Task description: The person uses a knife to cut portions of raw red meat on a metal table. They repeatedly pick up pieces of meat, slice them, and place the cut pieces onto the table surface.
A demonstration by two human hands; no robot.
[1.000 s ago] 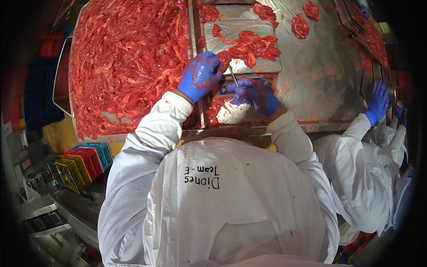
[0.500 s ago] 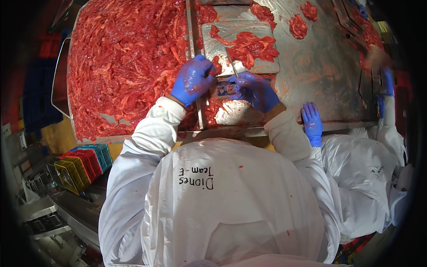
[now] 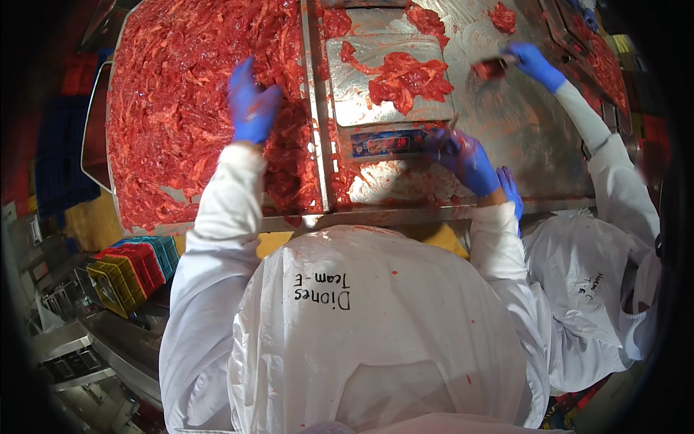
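1. Right hand (image 3: 463,158) first: blue glove, fingers curled in around a slim tool (image 3: 453,124) that pokes up past the knuckles. Looks like a closed hold, but the handle's hidden and the tip's tiny, so I can't say what kind of tool. Wet glove, so I'd guess it wants a firm wrap around the handle.

2. Left hand (image 3: 253,107) is open, thumb well out from the fingers, over the big meat heap (image 3: 181,108). I can't see anything in it. It's a bit blurry, and I can't tell if it's touching the meat.

3. That heap fills the left side of the table, all loose red strips. My read: soft, floppy and really slippery, each strip light but a fistful getting weighty. Scoop from underneath with the whole palm; pinch a thin end and it'll probably slide out or tear.

4. Right of the steel divider (image 3: 318,145), a meat portion (image 3: 410,79) lies spread on the scale plate (image 3: 353,94). Same floppy stuff, so gather it toward the middle before lifting. The right hand is just beside the scale's display panel (image 3: 369,145).

5. Further right, a co-worker's hand (image 3: 535,65) is at a blurred dark-red piece (image 3: 489,69) above the bare steel. Another gloved hand (image 3: 510,191) shows near the right wrist.
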